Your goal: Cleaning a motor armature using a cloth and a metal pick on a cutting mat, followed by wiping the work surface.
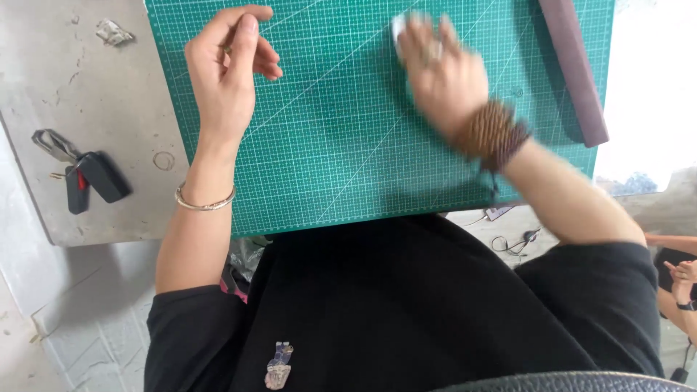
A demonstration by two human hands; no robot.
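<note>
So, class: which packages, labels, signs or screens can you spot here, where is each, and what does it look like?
No packages, signs or screens show.
Small tag or label: below the green cutting mat, near its lower right edge; flat, pale, too small to tell more.

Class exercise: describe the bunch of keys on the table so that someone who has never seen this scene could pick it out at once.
Start at the green cutting mat on the grey table. Move past the mat's left edge, beyond the left hand, onto the bare tabletop. The bunch of keys lies there: two black fobs with a metal clip, far darker and bulkier than the small crumpled scrap nearer the table's far edge.
</note>
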